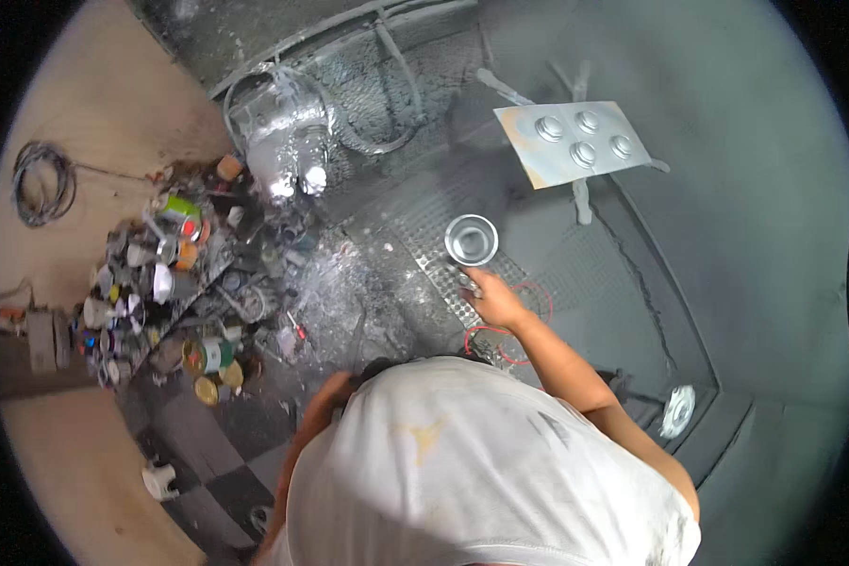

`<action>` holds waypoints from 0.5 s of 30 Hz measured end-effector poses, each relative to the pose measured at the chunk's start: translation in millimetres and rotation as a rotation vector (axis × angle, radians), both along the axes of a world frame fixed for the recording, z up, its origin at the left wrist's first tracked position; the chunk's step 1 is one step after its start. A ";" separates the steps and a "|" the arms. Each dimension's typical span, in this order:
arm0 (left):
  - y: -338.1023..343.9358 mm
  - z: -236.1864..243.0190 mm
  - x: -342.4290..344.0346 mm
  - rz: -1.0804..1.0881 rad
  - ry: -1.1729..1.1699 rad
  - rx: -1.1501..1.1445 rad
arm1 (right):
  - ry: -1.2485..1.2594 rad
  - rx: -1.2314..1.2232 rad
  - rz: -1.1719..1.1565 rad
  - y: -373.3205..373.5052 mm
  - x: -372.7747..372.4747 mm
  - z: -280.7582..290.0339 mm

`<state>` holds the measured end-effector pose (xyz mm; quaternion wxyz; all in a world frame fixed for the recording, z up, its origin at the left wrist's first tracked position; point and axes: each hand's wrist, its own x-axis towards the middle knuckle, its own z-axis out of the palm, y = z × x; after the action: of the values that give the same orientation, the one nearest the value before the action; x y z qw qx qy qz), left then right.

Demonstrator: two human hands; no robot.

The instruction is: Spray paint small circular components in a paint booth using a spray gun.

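My right hand reaches forward near the middle, its fingers wrapped round what looks like a paint spray gun. The gun's round metal cup shows from above, uncovered, with grey inside; the body below is mostly hidden by cup and hand. A thin red hose loops beneath my forearm. Ahead and to the right, apart from the gun, a silver panel with several round raised pieces rests tilted on a stand with coated arms. My left arm bends close beside my white shirt; its fingers are hidden.
Cluttered cans, jars and tools fill the left side. A shiny wrapped bundle with a hose stands at far left of centre. Grey-coated walls enclose the right. A white round object lies low right; a coiled cable hangs far left.
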<state>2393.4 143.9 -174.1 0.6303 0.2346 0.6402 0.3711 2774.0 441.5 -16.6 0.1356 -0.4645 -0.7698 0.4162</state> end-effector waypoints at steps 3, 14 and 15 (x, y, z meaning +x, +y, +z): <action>-1.2 -8.0 -51.9 -0.483 0.404 -0.168 | 0.005 0.063 -0.052 10.6 -59.9 5.4; -307.2 -63.4 -184.1 0.631 0.097 -0.219 | 0.371 0.091 -0.235 52.1 -278.1 62.3; -311.0 -68.6 -181.2 0.575 0.242 -0.442 | 0.459 -0.074 -0.307 59.9 -293.4 78.0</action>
<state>2212.2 -167.0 -242.7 0.4557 -0.0538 0.8144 0.3553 2480.7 501.4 61.3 0.3507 -0.4739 -0.6238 0.5132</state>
